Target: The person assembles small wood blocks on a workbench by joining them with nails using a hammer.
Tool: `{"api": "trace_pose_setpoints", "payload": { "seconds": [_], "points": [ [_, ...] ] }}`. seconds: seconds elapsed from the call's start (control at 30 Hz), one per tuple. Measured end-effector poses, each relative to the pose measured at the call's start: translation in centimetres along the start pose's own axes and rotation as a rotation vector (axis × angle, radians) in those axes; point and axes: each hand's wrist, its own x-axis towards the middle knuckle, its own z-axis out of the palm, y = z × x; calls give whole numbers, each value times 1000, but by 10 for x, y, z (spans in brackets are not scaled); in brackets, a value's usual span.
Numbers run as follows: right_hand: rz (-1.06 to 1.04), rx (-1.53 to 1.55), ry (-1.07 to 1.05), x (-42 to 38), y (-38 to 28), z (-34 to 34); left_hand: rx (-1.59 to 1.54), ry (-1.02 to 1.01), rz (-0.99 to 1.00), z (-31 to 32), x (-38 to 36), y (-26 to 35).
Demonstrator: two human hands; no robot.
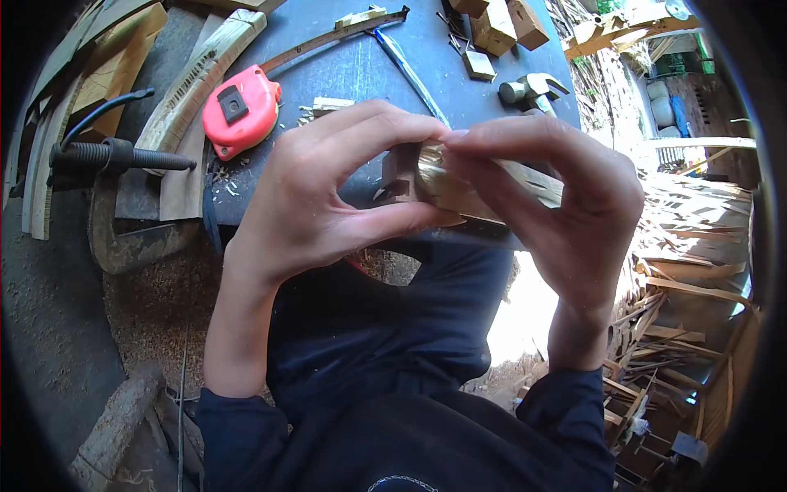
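Note:
A pale piece of wood (443,184) with a cut end lies between my two hands, above the near edge of the blue-grey table. My left hand (328,172) curves around its left end, thumb below and fingertips on top. My right hand (566,172) is closed in a pinch at the top edge of the wood, its thumb and forefinger meeting my left fingertips. Whatever may be between those right fingertips is hidden. A darker brown wooden block (399,174) shows inside the curve of my left hand. Part of the pale wood runs on behind my right fingers.
A red tape measure (240,112) lies on the table (328,70), its blade pulled out. Near it are a blue pen (407,70), a hammer (533,88), several wood blocks (494,29) and nails. A clamp (123,157) grips the left edge. Wood scraps (680,271) cover the right side.

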Motion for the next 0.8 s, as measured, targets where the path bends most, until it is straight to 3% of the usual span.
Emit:
{"api": "trace_pose_setpoints", "payload": {
  "seconds": [0.8],
  "points": [
    [-196, -261, 36, -7, 6, 3, -5, 2, -14, 1, 0, 2]
  ]
}}
